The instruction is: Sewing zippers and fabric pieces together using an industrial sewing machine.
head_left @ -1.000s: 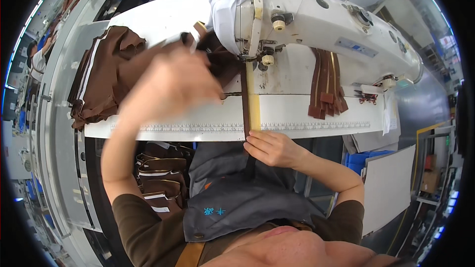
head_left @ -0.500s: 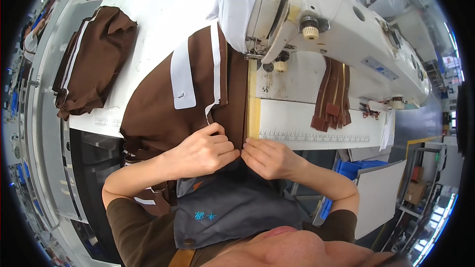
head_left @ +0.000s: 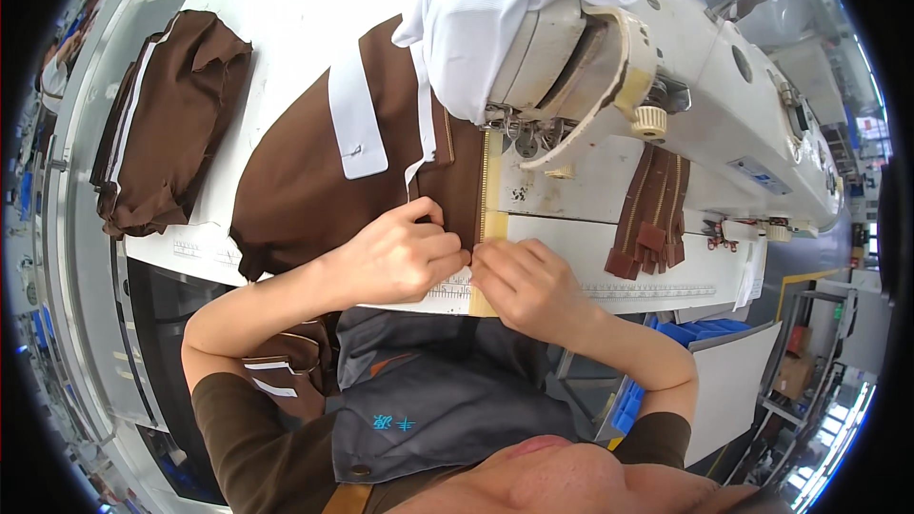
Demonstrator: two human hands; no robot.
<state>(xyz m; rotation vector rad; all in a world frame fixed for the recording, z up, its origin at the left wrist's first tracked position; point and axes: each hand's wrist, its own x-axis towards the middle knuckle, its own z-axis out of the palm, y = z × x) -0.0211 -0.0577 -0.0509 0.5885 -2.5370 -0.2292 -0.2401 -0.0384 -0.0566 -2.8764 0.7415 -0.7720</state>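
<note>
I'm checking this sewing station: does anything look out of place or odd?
Perhaps the crumpled white cloth draped over the front of the white metal sewing machine, an unusual resting place. The thin white strip on the brown fabric panel kinks near its lower end instead of running straight.

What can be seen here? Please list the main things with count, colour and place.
table: one, white, mid-picture
machine: one, white, upper right
cloth: one, white, on the machine
panel: one, brown, table's middle
strips: two, white, on the panel
stack: one, brown, table's left
zips: several, brown, table's right
tape: one, yellow, beside the panel
scale: one, dark, table's front edge
bins: count unclear, blue, lower right
board: one, white, lower right
apron: one, grey, lower middle
left hand: one, bare, at panel's lower edge
right hand: one, bare, beside it
</note>
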